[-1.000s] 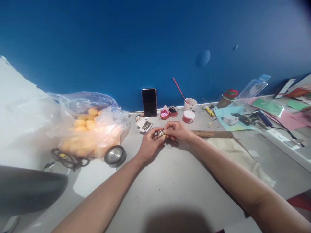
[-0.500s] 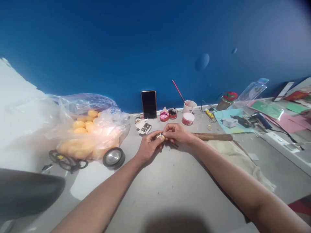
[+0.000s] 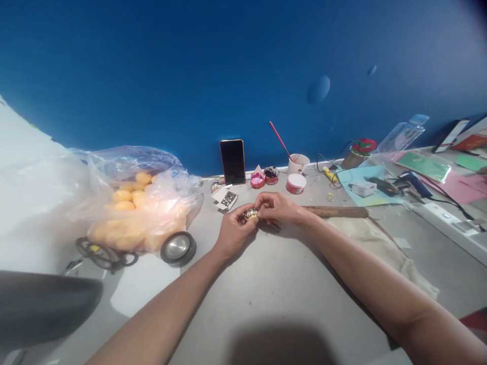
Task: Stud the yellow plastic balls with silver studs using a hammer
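My left hand (image 3: 235,232) is closed around a small yellow ball studded with shiny silver pieces (image 3: 250,214), held just above the table. Against the ball's right side, the thumb and fingertips of my right hand (image 3: 280,207) are pinched together. Whatever lies between those fingertips is too small or hidden to make out. Just beyond my left hand is a small open white box (image 3: 229,199) of shiny silver pieces that look like thumbtacks. A short dark stick-like thing (image 3: 274,226) shows under my right hand.
Behind are a phone (image 3: 233,162), a paper cup (image 3: 298,163) with a red stick and small red tubs (image 3: 296,183). To the left, a clear bag (image 3: 167,177) holds several yellow balls. A wooden stick (image 3: 338,212), cloth (image 3: 365,233) and power strip (image 3: 449,223) lie right.
The ball has turned slightly in my left hand, showing more silver pieces. My right fingertips stay at its side. The view has shifted slightly.
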Action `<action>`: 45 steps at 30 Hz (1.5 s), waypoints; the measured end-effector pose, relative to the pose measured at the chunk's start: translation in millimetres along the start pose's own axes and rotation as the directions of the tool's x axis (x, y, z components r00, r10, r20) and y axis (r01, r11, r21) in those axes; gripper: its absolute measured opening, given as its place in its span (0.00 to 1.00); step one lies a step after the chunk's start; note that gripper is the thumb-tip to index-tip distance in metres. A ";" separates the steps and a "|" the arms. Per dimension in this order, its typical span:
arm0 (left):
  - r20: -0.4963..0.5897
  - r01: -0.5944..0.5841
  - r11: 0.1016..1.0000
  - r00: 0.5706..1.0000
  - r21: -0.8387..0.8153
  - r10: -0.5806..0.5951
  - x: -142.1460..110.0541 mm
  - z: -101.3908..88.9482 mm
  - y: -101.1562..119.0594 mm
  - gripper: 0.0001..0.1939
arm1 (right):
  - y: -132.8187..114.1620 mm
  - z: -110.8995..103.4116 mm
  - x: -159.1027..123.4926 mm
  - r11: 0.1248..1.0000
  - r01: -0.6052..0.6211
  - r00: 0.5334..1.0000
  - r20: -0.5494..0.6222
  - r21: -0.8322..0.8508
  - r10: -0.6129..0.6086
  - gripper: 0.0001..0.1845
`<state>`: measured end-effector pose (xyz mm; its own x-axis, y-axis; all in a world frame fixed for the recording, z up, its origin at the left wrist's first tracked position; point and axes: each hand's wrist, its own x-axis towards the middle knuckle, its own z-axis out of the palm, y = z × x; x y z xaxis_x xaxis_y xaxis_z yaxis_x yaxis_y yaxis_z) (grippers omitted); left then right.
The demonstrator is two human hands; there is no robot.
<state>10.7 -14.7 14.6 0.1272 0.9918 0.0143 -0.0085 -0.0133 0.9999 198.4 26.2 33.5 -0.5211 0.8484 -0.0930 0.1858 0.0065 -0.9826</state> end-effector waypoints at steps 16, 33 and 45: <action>-0.050 0.027 0.999 0.998 -0.020 -0.028 -2.6 0.2 -3.4 0.26 | -4.3 6.7 1.6 0.998 -0.049 0.996 -0.070 0.050 0.053 0.10; -0.118 0.037 0.992 0.992 -0.117 -0.051 3.1 -2.1 3.4 0.16 | -20.0 -42.6 -12.9 0.654 -0.146 0.989 -0.087 -0.743 0.123 0.19; -0.074 0.096 0.988 0.992 -0.125 -0.106 0.6 -0.4 4.1 0.26 | -11.3 -38.5 -15.4 0.399 -0.199 0.980 -0.185 -0.895 0.075 0.09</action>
<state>10.4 -14.2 18.7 0.0536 0.9943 -0.0920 -0.1201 0.0979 0.9879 236.4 33.4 52.2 -0.3426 0.9298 -0.1346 0.9235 0.3070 -0.2299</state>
